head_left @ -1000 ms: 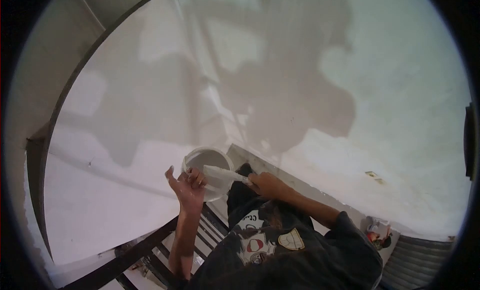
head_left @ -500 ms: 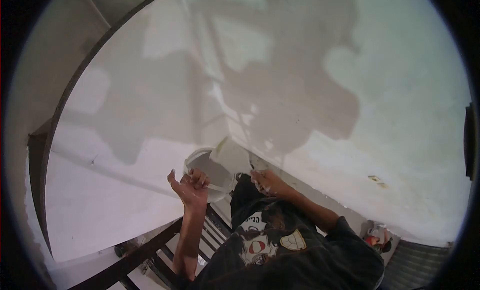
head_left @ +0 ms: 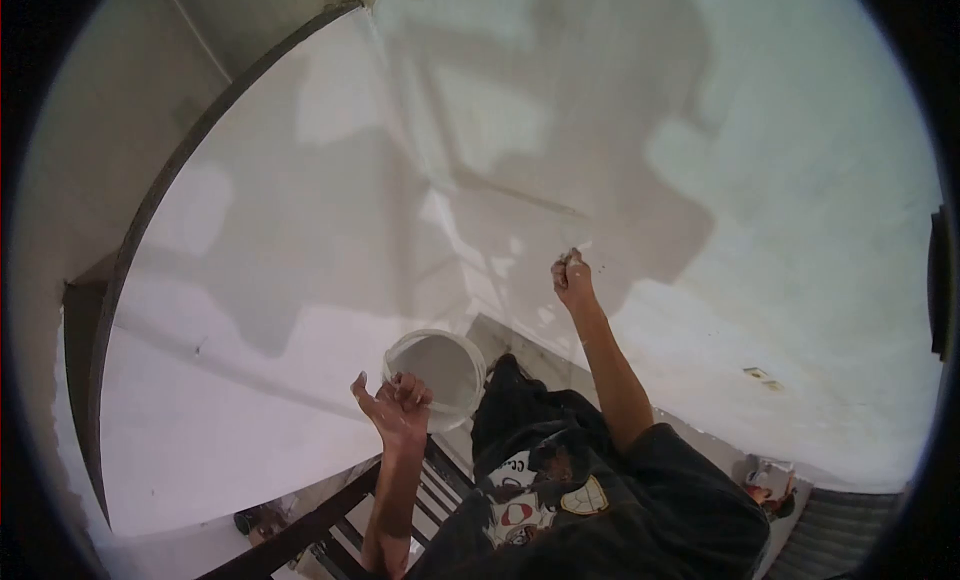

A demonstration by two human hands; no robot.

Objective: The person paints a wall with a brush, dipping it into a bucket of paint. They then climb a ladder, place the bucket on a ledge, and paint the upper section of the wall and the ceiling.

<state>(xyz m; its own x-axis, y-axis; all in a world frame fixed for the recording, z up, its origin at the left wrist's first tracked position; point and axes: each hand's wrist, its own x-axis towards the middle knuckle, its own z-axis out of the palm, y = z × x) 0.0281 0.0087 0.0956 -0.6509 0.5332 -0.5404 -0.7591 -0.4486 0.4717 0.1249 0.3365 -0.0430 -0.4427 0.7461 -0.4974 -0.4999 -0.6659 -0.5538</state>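
Note:
A white bucket (head_left: 477,363) with greyish-white material inside is at lower centre. My left hand (head_left: 402,408), smeared with white, is at its near left side, with fingers curled over the rim and the thumb sticking out. My right hand (head_left: 572,276) is raised in front of the right wall (head_left: 800,230), above and to the right of the bucket. Its fingers are closed round the scraper's handle. The scraper's blade barely stands out against the pale, shadowed wall, so I cannot tell whether it touches.
Another white wall (head_left: 200,410) meets the right wall at a corner behind the bucket. Dark slatted railing (head_left: 330,520) stands below my left forearm. A small rectangular fitting (head_left: 762,378) is on the right wall. Dark ribbed material (head_left: 835,535) lies at lower right.
My right hand has moved from beside the bucket up to the right wall, taking the scraper out of the bucket area. My left hand keeps its grip on the bucket.

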